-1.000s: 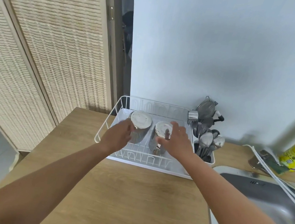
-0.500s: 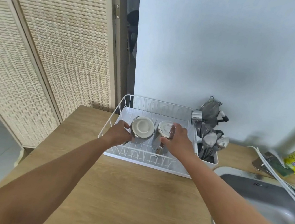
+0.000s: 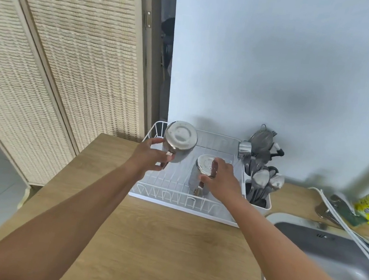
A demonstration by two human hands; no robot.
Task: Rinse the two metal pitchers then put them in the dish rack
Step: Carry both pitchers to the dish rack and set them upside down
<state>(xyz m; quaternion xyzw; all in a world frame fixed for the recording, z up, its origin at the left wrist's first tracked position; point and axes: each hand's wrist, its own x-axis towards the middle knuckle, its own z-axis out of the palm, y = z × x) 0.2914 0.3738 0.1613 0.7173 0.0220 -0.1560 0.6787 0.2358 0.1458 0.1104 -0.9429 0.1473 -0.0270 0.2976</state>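
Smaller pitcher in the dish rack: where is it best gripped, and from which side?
Grip the small pitcher round its body just below the upturned base, from the near right. It stands upside down, its handle low on the near side, and the large pitcher in the left hand sits to its left.

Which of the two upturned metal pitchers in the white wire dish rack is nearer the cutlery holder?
The metal pitcher under the right hand; the other pitcher, held by the left hand, is at the far left corner of the rack.
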